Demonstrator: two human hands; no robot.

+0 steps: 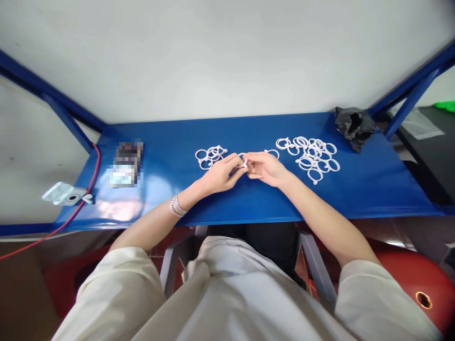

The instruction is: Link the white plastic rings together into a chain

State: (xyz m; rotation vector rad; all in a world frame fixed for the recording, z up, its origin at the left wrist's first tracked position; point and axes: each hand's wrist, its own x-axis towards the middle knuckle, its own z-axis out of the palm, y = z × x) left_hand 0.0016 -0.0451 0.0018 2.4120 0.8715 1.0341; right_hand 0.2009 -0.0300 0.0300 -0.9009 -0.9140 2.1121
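Both hands meet over the middle of the blue table, pinching a small white plastic ring (245, 164) with a knob on it. My left hand (222, 175) is closed on its left side, thumb and forefinger together. My right hand (266, 168) holds the right side, with its fingers curled; they partly hide the ring. Behind my left hand lies a small group of white rings (202, 154), partly covered by that hand. Another white ring (275, 153) lies just behind my right hand. Farther right is a larger heap of similar knobbed rings (313, 152), overlapping one another.
A crumpled black plastic bag (350, 137) sits at the table's back right. On the left lie a blurred-out rectangular object (126, 163), a red cable (94, 175) and a white device (64, 194) at the edge. Blue frame bars (67, 118) rise at both sides.
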